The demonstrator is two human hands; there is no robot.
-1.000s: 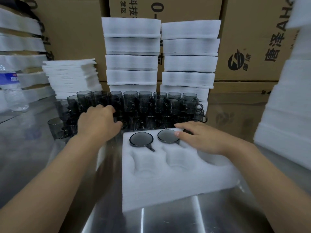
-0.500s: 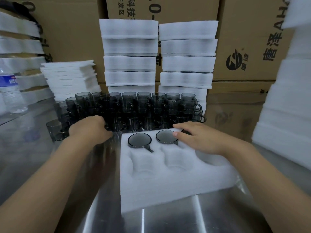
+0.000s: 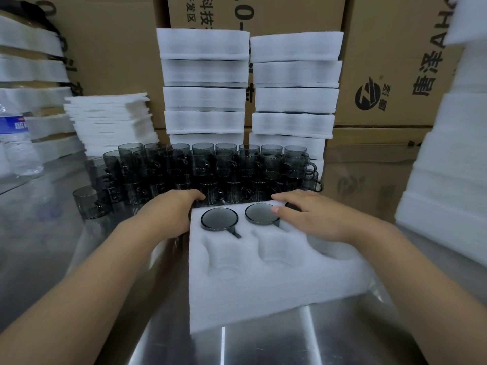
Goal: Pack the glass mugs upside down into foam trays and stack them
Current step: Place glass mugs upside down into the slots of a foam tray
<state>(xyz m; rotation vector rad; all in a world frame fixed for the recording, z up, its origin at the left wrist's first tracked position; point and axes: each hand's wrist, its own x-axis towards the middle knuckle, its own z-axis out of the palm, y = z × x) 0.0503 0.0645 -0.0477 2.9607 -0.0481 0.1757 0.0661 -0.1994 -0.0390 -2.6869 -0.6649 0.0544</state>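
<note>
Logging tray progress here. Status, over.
Left hand at loose mugs, grip unclear. Right hand rests flat on far edge of tray. Two packed mugs upside down; near pockets empty. Nothing blocking.

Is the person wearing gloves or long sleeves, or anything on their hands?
No. The left hand and the right hand are bare, with no gloves, rings or watch to see. The left forearm and right forearm are bare too; no sleeve shows.

Two inverted mugs [image 3: 219, 219] sit in the tray's [image 3: 276, 280] far row, loose mugs [image 3: 210, 169] behind.
</note>
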